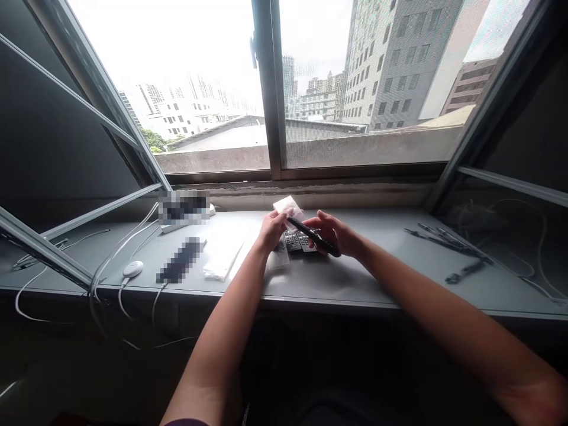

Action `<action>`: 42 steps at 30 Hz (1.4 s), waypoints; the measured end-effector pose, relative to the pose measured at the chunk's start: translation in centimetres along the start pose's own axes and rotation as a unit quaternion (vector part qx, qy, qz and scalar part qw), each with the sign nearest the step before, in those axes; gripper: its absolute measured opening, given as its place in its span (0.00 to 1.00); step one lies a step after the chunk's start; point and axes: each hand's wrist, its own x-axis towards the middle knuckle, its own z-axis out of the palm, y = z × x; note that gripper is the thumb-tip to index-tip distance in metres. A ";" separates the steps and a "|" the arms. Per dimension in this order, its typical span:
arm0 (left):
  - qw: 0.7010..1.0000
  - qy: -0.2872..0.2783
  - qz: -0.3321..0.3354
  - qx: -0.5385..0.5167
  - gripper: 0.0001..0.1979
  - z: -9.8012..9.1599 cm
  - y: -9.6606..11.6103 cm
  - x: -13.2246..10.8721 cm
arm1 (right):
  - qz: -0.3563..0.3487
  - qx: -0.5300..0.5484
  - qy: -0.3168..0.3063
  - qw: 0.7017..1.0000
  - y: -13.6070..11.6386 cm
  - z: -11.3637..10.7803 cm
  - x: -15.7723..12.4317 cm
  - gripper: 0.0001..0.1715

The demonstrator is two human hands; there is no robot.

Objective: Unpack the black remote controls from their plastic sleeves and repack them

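My left hand [272,229] pinches a thin, clear-and-white plastic bag [287,205] above the table. My right hand [336,232] is wrapped around the lower end of a long black remote control [314,234], tilted with its far end against the bag and the fingers of my left hand. Whether that end is inside the bag I cannot tell. Under my hands, more black remotes with pale buttons [293,241] lie on the table, partly hidden. Beside my left wrist is another clear plastic bag [279,258].
A stack of white plastic bags [224,254] lies left of my left forearm. Farther left are a blurred-out dark object [181,260], a white round device [132,269] and a white power strip [189,222] with cables. Several dark cables [444,239] lie at the right.
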 end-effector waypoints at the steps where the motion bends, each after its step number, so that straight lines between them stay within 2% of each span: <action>1: 1.000 -0.009 -0.001 0.005 0.24 0.0 0.0 0.0 | -0.007 -0.002 -0.004 1.000 -0.1 -0.1 0.0 0.43; 4: 1.000 0.012 0.020 0.007 0.23 0.0 0.1 0.1 | -0.009 -0.035 -0.021 0.999 -0.3 -0.1 -0.2 0.45; 7: 0.996 0.078 0.042 -0.005 0.23 -0.6 0.2 0.5 | 0.001 -0.096 -0.033 0.995 -0.3 0.1 -0.4 0.46; 10: 0.987 0.149 0.052 0.007 0.23 -1.2 0.0 0.9 | -0.046 -0.151 -0.019 0.987 0.2 0.6 -0.4 0.43; 13: 0.983 0.166 0.068 0.043 0.24 -1.5 -0.3 1.1 | -0.096 -0.228 -0.001 0.969 0.8 1.1 -0.5 0.42; 15: 0.983 0.159 0.072 0.058 0.24 -1.4 -0.4 1.1 | -0.152 -0.307 0.018 0.939 0.9 1.3 -0.5 0.41; 18: 0.984 0.146 0.076 0.066 0.24 -1.1 -0.5 0.9 | -0.265 -0.431 0.052 0.861 1.1 1.6 -0.6 0.40; 21: 0.984 0.131 0.086 0.082 0.23 -0.9 -0.4 0.8 | -0.348 -0.484 0.078 0.800 1.4 1.7 -0.4 0.49; 24: 0.985 0.111 0.085 0.097 0.24 -0.9 -0.4 0.8 | -0.386 -0.518 0.095 0.757 1.9 1.7 -0.2 0.52; 28: 0.986 0.084 0.093 0.110 0.23 -0.8 -0.6 0.8 | -0.375 -0.570 0.096 0.725 2.1 1.4 -0.2 0.49; 33: 0.986 0.061 0.091 0.126 0.22 -0.4 -0.5 0.6 | -0.354 -0.587 0.100 0.721 2.1 0.8 -0.2 0.46; 39: 0.988 -0.005 0.084 0.132 0.20 0.4 0.4 -0.4 | -0.337 -0.564 0.109 0.746 2.1 0.8 -0.2 0.39; 42: 0.995 0.013 0.051 0.083 0.22 0.4 0.4 -0.2 | -0.331 -0.547 0.112 0.761 1.8 0.9 -0.4 0.34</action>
